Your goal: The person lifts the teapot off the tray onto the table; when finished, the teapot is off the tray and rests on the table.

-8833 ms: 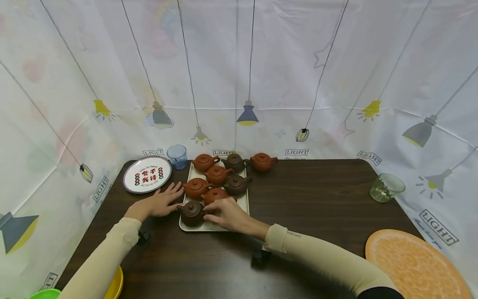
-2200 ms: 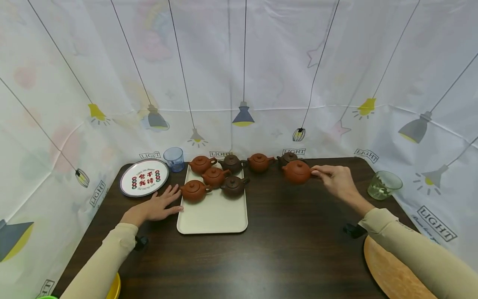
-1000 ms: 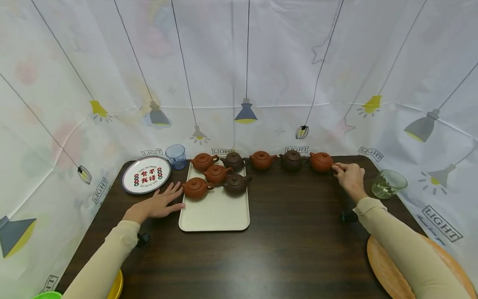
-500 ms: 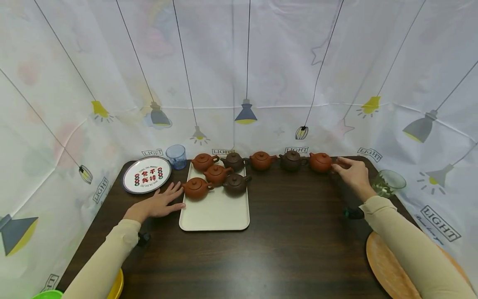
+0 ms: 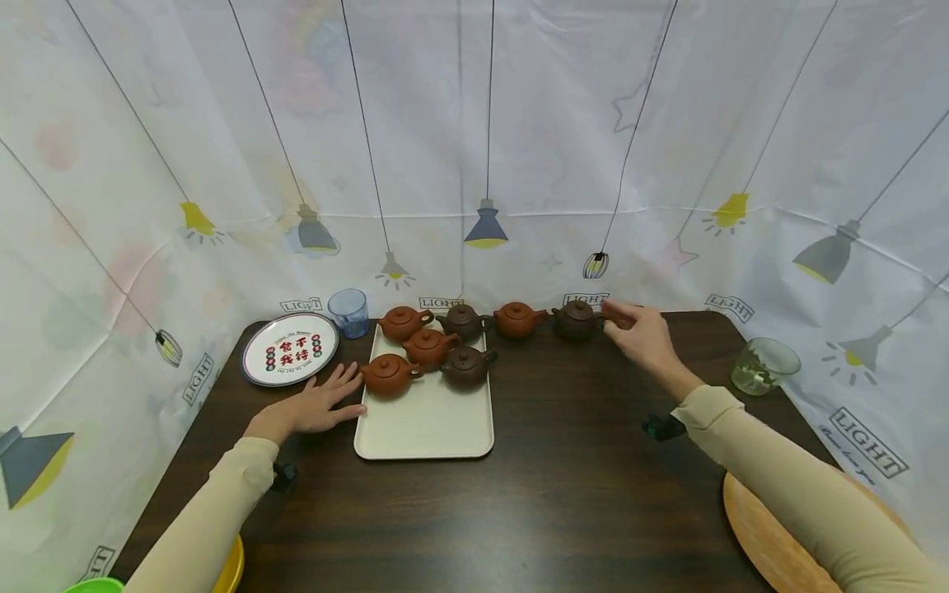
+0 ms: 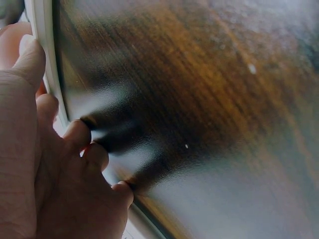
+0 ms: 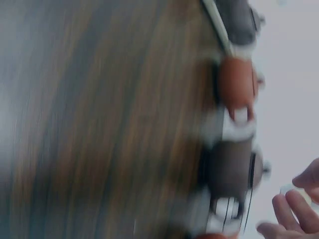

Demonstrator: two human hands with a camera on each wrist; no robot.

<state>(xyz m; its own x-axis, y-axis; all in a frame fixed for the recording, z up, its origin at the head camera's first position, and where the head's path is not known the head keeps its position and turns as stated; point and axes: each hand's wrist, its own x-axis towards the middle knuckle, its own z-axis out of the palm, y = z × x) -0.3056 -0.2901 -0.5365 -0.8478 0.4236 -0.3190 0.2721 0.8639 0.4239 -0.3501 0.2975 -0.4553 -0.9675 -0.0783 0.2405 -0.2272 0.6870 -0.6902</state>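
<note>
Reaching across a dark wooden table (image 5: 563, 461), the person's right hand (image 5: 643, 339) hovers beside a dark brown teapot (image 5: 576, 320) in the back row, fingers loosely spread and gripping nothing; it hides the red-brown teapot behind it. The left hand (image 5: 315, 405) lies flat, fingertips against the cream tray (image 5: 426, 428), which holds five teapots. Keeping that hand steadying the tray, and lifting pots by their handles, would likely suit this work.
</note>
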